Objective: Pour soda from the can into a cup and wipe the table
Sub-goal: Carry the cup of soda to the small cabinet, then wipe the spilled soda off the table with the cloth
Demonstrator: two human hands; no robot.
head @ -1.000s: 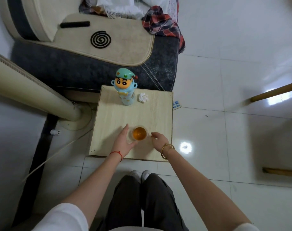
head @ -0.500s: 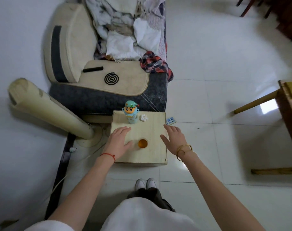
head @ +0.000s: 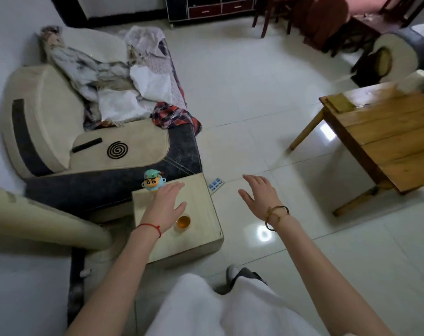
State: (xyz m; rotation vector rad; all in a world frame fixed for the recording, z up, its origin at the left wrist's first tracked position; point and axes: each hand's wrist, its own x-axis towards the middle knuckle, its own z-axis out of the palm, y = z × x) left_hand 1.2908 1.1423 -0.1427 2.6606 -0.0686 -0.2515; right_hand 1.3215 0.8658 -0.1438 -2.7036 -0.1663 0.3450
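Nothing is held by the flat left hand (head: 166, 202) or right hand (head: 259, 194) near the small clear cup of orange soda (head: 182, 222) on the pale wooden bench (head: 201, 209).

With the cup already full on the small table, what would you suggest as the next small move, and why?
Probably reach the left hand for something to wipe with. The cup holds amber drink on the small table, both hands are open and empty, the right hand over the floor. No cloth shows in either.
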